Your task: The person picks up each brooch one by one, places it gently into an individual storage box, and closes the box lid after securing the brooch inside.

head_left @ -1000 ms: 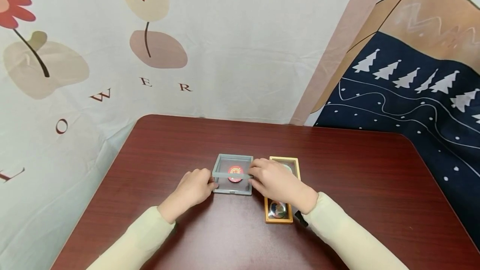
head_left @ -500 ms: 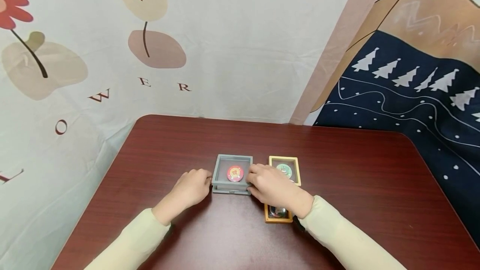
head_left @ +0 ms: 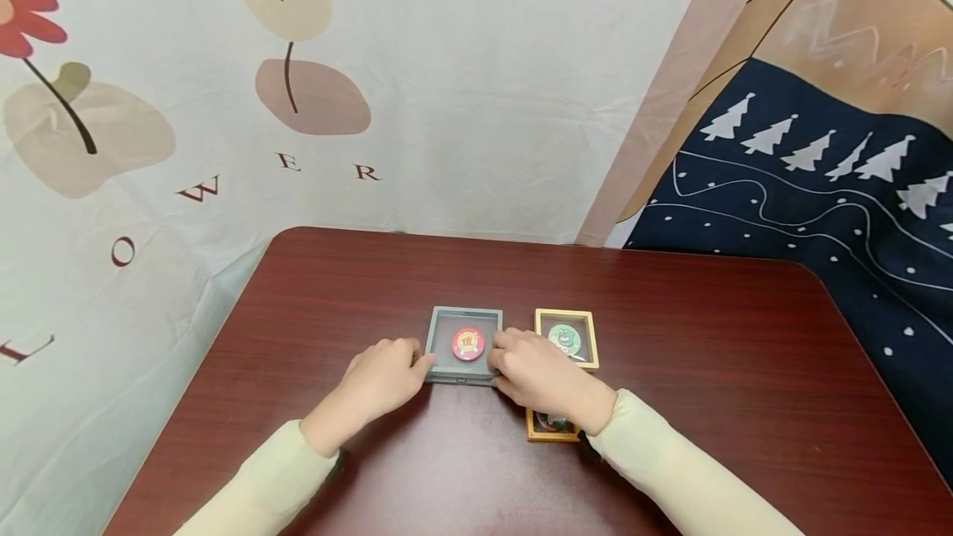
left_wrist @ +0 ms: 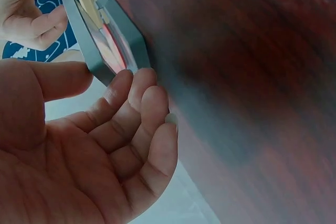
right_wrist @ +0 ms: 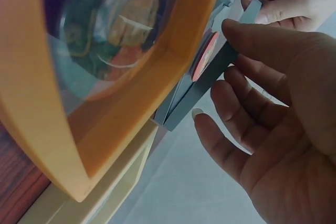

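A grey display frame (head_left: 462, 372) with clear film lies on the table, a round red disc with a gold emblem (head_left: 467, 344) caught in its middle. Its hinged halves stand slightly apart at the front, as the left wrist view shows from the side. My left hand (head_left: 383, 375) pinches the frame's left edge, thumb (left_wrist: 71, 78) on the upper half and fingertips by the gap. On the opposite edge, my right hand (head_left: 539, 372) holds the upper half between thumb (right_wrist: 247, 35) and fingers. The right hand hangs over two other frames and partly hides them.
Right of the grey frame lies a pale yellow frame (head_left: 594, 342) with a green disc (head_left: 565, 340) inside. An orange frame (head_left: 553, 437) with a dark round picture sits nearer, beneath the right wrist. The reddish-brown table (head_left: 335, 279) meets a printed cloth (head_left: 476, 106) behind.
The upper half of the grey frame has swung down toward the front, nearly meeting the lower half. Both hands have followed it, and more of the yellow frame shows now.
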The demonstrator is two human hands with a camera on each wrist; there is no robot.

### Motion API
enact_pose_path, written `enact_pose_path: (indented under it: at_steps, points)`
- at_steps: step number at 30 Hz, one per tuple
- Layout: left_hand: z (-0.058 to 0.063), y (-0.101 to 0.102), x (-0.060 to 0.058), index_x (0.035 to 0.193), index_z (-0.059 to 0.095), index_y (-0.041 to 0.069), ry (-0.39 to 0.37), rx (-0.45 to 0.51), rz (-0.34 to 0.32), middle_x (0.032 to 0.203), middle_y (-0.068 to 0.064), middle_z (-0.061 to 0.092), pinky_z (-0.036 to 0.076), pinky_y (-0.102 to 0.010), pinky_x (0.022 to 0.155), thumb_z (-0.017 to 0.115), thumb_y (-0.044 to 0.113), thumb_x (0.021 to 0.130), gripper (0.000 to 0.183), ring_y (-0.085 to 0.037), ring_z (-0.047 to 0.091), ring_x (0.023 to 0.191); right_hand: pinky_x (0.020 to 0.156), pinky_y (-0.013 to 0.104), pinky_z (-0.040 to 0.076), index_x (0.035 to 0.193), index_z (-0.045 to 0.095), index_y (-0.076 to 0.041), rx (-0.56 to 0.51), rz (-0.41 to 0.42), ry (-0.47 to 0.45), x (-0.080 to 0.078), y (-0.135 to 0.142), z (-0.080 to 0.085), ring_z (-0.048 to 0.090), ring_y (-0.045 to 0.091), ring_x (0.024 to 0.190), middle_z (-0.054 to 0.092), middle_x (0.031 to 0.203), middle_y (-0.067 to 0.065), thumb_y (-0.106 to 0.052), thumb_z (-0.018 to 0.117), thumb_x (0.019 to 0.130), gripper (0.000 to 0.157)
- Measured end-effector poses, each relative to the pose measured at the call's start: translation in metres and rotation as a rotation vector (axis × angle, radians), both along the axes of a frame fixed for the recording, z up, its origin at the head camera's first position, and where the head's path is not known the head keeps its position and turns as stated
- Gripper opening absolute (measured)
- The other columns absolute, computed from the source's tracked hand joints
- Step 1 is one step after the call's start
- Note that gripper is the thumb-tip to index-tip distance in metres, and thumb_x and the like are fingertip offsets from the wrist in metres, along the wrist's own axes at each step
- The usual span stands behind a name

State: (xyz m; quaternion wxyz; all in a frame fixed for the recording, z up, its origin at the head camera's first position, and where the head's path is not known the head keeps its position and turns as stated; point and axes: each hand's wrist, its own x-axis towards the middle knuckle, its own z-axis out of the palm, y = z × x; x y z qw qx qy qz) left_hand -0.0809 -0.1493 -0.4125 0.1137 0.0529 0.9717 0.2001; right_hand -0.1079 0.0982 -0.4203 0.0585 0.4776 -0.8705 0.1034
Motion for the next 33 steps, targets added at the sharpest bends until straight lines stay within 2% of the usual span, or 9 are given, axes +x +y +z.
enact_pose_path:
  at_steps: [9,18,26,33]
  points:
    - [-0.0049,0.0015,0.0007,0.075,0.057,0.016,-0.022,-0.002,-0.013,0.063,-0.002,0.051,0.042,-0.041,0.061,0.063,0.03,0.104,0.033,-0.022,0.053,0.065,0.067,0.028,0.046,0.079,0.069,-0.015,0.035,-0.011,0.011,0.0021,-0.0017,-0.001,0.053,0.015,0.075,0.05,0.077,-0.005,-0.015,0.084,0.089,0.018]
    - [-0.0062,0.002,-0.0003,0.065,0.047,0.014,-0.011,0.017,-0.017,0.059,0.001,0.038,0.034,-0.036,0.056,0.064,0.023,0.102,0.042,-0.018,0.044,0.058,0.066,0.028,0.044,0.077,0.07,-0.015,0.086,-0.012,-0.012,0.0031,-0.0051,-0.0016,0.054,0.015,0.075,0.051,0.075,-0.005,-0.016,0.083,0.091,0.019]
    - [-0.0076,0.0043,-0.0017,0.064,0.047,0.015,0.002,0.003,-0.036,0.058,0.003,0.037,0.036,-0.036,0.054,0.068,0.018,0.1,0.042,-0.017,0.045,0.059,0.066,0.029,0.047,0.077,0.069,-0.014,0.121,0.002,-0.015,0.0034,-0.0069,0.0003,0.056,0.016,0.075,0.053,0.076,-0.005,-0.015,0.084,0.089,0.019]
    - [-0.0035,0.0033,-0.0016,0.064,0.045,0.015,-0.011,-0.001,-0.03,0.058,0.002,0.037,0.035,-0.035,0.055,0.066,0.019,0.102,0.043,-0.017,0.044,0.059,0.071,0.032,0.05,0.078,0.07,-0.015,0.086,-0.003,-0.032,0.0014,-0.002,0.0035,0.056,0.015,0.076,0.051,0.075,-0.006,-0.016,0.081,0.092,0.018]
